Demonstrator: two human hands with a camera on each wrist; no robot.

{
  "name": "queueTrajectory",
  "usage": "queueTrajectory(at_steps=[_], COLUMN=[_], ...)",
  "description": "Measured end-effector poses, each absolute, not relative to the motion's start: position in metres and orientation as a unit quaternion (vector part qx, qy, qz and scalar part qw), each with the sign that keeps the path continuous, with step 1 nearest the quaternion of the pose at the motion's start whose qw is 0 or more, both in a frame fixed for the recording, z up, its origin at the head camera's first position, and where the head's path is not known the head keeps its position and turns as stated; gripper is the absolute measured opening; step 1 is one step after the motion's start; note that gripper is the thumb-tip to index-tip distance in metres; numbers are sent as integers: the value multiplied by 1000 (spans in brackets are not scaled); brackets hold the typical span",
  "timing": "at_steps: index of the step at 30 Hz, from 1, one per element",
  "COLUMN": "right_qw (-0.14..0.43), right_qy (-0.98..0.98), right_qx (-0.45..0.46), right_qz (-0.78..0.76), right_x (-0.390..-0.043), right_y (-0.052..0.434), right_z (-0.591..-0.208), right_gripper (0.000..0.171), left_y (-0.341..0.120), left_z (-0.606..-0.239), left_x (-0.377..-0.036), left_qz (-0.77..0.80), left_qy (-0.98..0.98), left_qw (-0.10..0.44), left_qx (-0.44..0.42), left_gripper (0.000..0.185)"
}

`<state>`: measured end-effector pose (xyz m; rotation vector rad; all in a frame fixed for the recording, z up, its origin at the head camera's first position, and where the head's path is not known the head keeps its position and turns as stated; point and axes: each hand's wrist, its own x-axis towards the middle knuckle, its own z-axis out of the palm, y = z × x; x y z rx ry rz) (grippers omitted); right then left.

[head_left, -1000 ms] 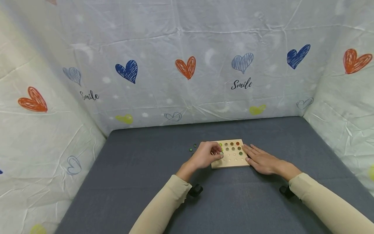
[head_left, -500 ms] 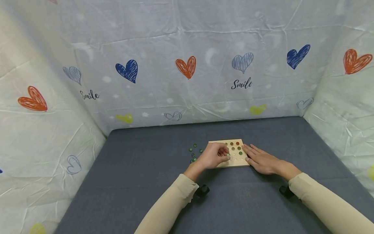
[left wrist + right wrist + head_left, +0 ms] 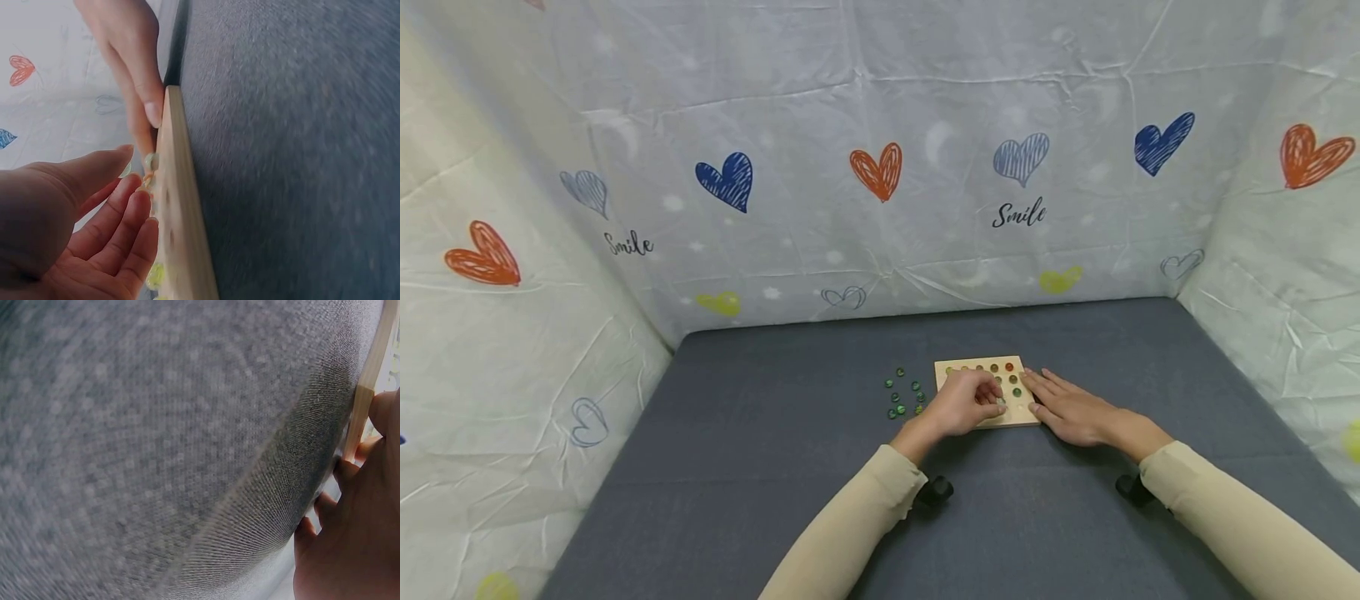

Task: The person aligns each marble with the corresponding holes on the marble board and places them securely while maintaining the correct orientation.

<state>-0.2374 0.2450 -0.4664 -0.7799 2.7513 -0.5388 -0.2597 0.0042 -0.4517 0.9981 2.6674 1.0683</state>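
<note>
My left hand (image 3: 964, 403) is over the wooden board (image 3: 1026, 413), a pale slab with rows of small round hollows. Between thumb and forefinger it pinches a greenish glass marble (image 3: 126, 170), just above the board's surface. The other fingers are loosely bent and hide part of the board. Marbles sit in the far rows, among them a red marble (image 3: 1009, 367) at the far right corner and a green marble (image 3: 1017, 392) nearer the right edge. My right hand (image 3: 1075, 412) lies flat with fairly straight fingers, touching the board's right edge.
Several loose green marbles (image 3: 901, 409) lie on the dark grey tabletop (image 3: 775, 467) left of the board. A white cloth (image 3: 790, 242) printed with hearts hangs behind the table and along both sides.
My left hand has moved rightward over the board with the marble in its pinch, bringing the loose marbles on the left into view. The right hand has stayed at the board's edge.
</note>
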Motion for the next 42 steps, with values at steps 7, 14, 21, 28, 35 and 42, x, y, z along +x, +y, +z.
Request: queueTrajectory(at_steps=[7,14,21,28,35,42], right_qw=[119,116,124,116,100,110], right_qy=[941,937,938,938,931,935], right_qx=[-265,-271,-266,-270,-292,-276], right_qz=[-175,-185,-185,-186,-196,-194], right_x=[-237,-238,-238,-239,-242,-244], right_y=[244,245,245,246,250,250], right_z=[-465,-467,-467,-470,-475,-478], right_gripper=[60,60,61,61,63,64], left_y=[17,25,32,36,36,35], left_z=[-455,-457,-458,-461,-461,-459], left_x=[-262,-263,-263,-263,-260,-259], left_qz=[347,328,306,283,279,287], left_qy=[877,883,892,902,906,902], left_qw=[61,63,41,35,32,42], left_qx=[326,328,330,325,316,319], left_gripper=[11,10,10,10,13,17])
